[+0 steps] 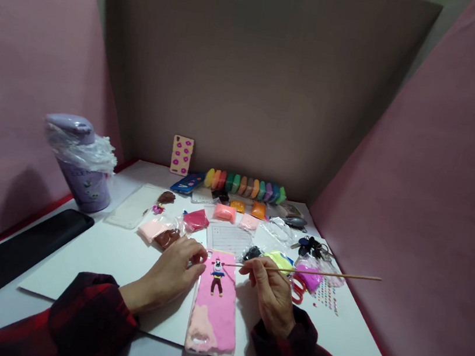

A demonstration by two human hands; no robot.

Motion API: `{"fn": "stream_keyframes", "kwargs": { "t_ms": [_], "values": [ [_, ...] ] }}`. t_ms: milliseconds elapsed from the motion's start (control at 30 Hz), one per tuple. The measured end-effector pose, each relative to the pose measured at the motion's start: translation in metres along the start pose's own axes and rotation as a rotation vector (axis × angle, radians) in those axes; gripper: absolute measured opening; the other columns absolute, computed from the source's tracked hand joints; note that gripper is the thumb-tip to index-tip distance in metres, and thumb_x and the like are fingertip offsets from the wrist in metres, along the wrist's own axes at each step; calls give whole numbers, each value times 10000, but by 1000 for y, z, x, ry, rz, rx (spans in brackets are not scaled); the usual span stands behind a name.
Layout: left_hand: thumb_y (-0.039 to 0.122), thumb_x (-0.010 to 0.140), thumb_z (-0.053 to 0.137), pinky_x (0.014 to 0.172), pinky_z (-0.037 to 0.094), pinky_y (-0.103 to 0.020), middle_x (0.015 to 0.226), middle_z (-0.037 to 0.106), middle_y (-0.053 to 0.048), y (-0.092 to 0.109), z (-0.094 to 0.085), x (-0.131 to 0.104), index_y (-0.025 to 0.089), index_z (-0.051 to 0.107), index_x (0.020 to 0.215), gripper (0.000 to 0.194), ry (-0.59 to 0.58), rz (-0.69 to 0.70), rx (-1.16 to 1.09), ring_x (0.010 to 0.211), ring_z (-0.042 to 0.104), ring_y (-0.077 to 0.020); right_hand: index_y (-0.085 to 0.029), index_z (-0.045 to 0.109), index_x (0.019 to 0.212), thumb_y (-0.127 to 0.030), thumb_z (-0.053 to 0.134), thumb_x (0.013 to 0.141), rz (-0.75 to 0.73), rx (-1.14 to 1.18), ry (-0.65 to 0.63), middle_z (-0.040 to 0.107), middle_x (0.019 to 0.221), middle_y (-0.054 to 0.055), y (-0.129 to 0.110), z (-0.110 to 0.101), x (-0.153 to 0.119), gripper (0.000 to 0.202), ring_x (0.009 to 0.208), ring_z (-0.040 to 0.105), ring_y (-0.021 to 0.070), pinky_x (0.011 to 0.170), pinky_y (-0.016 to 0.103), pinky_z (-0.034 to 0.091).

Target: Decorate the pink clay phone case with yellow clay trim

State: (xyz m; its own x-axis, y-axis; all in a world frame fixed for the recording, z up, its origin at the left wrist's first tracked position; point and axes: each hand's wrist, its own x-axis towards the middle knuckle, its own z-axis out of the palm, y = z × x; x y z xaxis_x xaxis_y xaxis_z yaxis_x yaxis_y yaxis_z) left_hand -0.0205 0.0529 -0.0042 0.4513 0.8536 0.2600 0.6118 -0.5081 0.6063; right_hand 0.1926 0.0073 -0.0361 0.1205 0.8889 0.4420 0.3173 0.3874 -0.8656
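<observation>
A phone case (pixel 223 311) covered in pink clay, with a pale peach patch at its lower left, lies upright before me on a white board. On its upper part is a small clay figure (pixel 217 278) with a black-and-white head, blue top and brown legs. My left hand (pixel 173 272) rests at the case's upper left edge, its thumb and forefinger slightly apart. Between the fingertips of my right hand (pixel 270 291) is a long thin wooden stick (pixel 330 274). Its tip points left at the figure's head; whether it touches cannot be made out.
Clay packets (pixel 196 219) lie behind the case, below a row of coloured clay (pixel 245 185). Red-handled scissors (pixel 298 290), keys (pixel 313 247) and small gem stickers (pixel 328 294) are at right. A purple tumbler (pixel 86 183) and a black long object (pixel 19 253) stand left.
</observation>
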Motion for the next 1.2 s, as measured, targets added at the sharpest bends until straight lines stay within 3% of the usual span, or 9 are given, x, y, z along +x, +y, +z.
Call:
{"fn": "stream_keyframes", "kwargs": {
  "t_ms": [1200],
  "values": [
    [170, 762, 511, 700, 386, -333, 774, 569, -20, 0, 0, 0, 189, 572, 759, 64, 7, 11, 0, 756, 494, -184, -195, 634, 814, -335, 432, 934, 3, 31, -19, 592, 750, 22, 1, 0, 0, 273, 620, 492, 133, 591, 285, 393]
  ]
}}
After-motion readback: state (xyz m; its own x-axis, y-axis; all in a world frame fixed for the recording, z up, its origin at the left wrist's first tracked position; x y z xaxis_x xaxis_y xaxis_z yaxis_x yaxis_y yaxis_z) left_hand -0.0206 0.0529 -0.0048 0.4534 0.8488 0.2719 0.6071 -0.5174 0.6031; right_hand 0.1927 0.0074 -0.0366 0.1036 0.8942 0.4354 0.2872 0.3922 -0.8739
